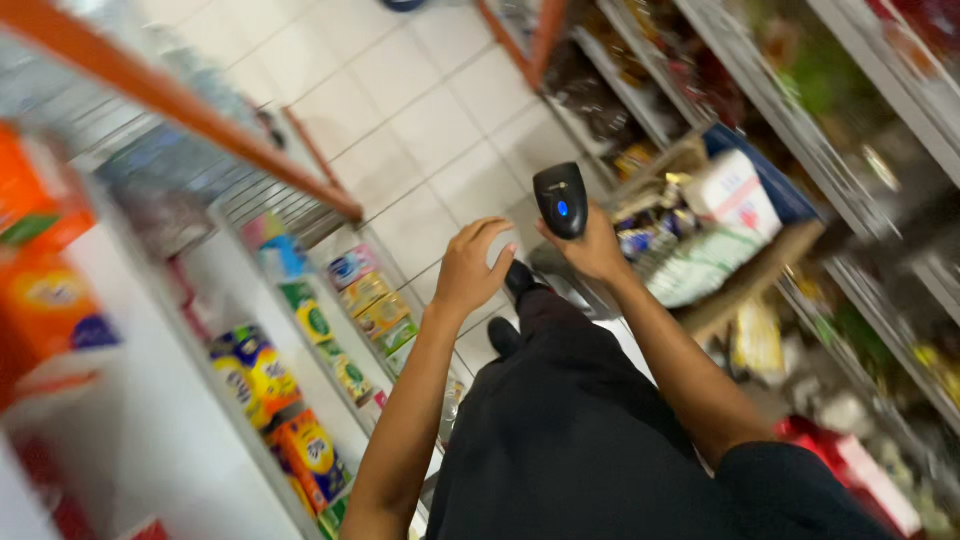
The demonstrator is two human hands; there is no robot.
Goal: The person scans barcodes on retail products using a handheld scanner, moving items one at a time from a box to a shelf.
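Right hand (592,250) grips black scanner (561,199); left hand (470,265) hangs loose near yellow boxes (250,375).

The shelves (850,120) on the right side are too blurry to tell what sits on them. The black scanner (561,199) hides part of the right hand (597,250). The orange box (40,250) is cut off at the left edge.

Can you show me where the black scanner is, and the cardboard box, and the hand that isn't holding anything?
black scanner (561,200), head view, on its dark head near the blue light.
cardboard box (748,282), head view, on its brown front wall.
left hand (470,268), head view, on the back of the hand.
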